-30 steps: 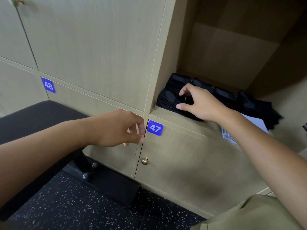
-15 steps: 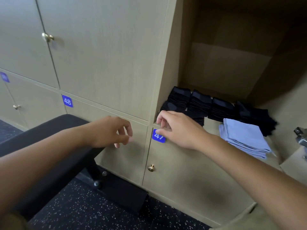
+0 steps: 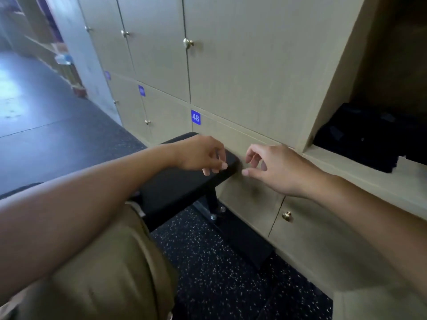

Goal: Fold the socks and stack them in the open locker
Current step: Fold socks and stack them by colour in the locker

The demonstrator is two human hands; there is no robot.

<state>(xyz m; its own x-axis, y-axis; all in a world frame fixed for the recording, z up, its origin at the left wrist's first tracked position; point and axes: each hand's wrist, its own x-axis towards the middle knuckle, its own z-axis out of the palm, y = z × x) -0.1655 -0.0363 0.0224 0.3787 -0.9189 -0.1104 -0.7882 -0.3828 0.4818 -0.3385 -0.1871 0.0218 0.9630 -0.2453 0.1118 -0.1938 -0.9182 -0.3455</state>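
Stacks of folded black socks [image 3: 369, 137] lie inside the open locker [image 3: 360, 165] at the right edge of the head view; the locker's dark interior hides their far side. My right hand [image 3: 275, 169] hovers outside the locker, left of its opening, in front of the closed doors, fingers loosely curled and holding nothing. My left hand [image 3: 201, 155] hangs above the end of the black bench [image 3: 184, 183], fingers loosely curled and empty. The two hands are a short gap apart.
Closed beige locker doors with brass knobs [image 3: 287, 215] and blue number tags, one reading 48 [image 3: 195, 117], fill the wall. The bench's leg and foot [image 3: 213, 209] stand on dark speckled flooring. My knee in khaki trousers [image 3: 111, 269] is at lower left. An aisle runs off to the left.
My right hand has drawn out of the locker, away from the socks, and moved left toward my left hand. The view has swung left, so the locker now sits at the right edge.
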